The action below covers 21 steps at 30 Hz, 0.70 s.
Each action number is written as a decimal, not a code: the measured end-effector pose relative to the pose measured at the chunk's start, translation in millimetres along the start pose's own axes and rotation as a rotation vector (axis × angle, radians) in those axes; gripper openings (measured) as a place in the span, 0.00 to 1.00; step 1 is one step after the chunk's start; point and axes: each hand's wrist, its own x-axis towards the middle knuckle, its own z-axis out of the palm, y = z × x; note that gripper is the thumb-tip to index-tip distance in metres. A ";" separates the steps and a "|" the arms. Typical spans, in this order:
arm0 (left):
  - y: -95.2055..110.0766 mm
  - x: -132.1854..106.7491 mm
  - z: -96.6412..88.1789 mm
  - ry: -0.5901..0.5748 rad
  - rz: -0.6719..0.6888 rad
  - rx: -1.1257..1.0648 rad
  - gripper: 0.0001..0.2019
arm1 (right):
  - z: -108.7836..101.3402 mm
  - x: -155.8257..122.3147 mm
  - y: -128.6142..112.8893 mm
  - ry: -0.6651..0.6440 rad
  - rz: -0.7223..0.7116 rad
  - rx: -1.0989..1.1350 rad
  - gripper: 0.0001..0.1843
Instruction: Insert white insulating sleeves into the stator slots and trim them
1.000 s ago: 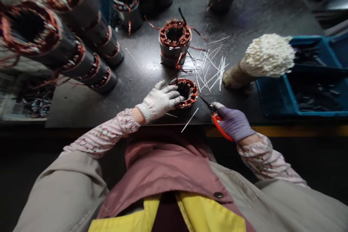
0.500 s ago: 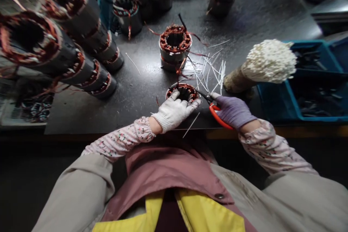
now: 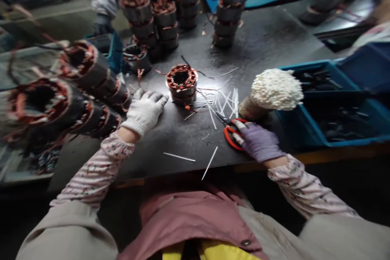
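From your head view, your two hands are well apart. Your left hand point(image 3: 144, 111), in a white knit glove, lies open on the dark workbench point(image 3: 262, 36), its fingertips at 9 o'clock to the wound copper stator point(image 3: 182, 83), just beside it; whether they touch, you cannot tell. The stator stands upright near the middle of the view. Your right hand point(image 3: 258, 142), in a purple glove, grips the red-handled scissors point(image 3: 230, 135) at 4 o'clock, blades toward loose white cable ties point(image 3: 224, 103). A dense bundle of cable ties point(image 3: 274, 89) lies at 3 o'clock, against a blue tray point(image 3: 323, 130).
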 end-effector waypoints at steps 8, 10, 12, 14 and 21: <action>40.7 104.8 11.6 0.008 0.046 -0.144 0.34 | -41.0 -11.1 34.2 0.692 0.250 0.028 0.26; 37.6 110.3 9.2 0.013 -0.028 -0.176 0.35 | -50.7 -0.3 32.3 0.640 0.224 0.059 0.28; 33.5 101.9 -2.9 0.024 -0.097 -0.240 0.35 | -58.0 9.9 28.4 0.557 0.211 0.107 0.27; 33.1 81.4 -20.5 0.085 -0.076 -0.307 0.35 | -60.6 16.3 27.4 0.538 0.180 0.144 0.26; 76.4 -16.0 -23.7 0.247 0.411 -0.258 0.27 | -56.3 14.2 32.0 1.244 0.018 0.585 0.22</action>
